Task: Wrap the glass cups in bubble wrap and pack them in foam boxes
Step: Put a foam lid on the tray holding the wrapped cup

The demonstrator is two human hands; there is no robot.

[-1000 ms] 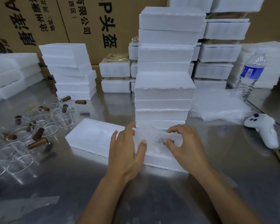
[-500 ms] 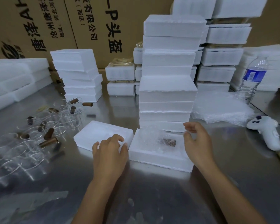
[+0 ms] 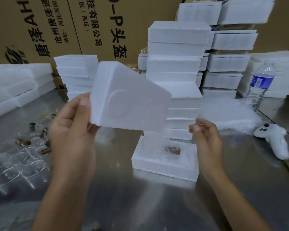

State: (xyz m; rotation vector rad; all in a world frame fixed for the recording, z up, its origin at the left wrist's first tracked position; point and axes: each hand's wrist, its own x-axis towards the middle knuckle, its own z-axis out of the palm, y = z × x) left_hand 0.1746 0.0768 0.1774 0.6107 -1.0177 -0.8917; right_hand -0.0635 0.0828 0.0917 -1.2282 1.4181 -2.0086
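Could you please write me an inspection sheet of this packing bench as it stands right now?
Surface: metal table, shiny and scuffed.
Job's things: open foam box holding a bubble-wrapped cup; foam lid lifted and tilted above it; unwrapped glass cups with brown handles at left; bubble wrap pile at right.
Clutter: water bottle upright; white controller lying at right.
Grippers: left hand grips the lid's left edge; right hand empty, fingers loosely curled, beside the box.
Cables: nothing seen.
Surroundings: foam box stacks behind; printed cardboard cartons along the back.
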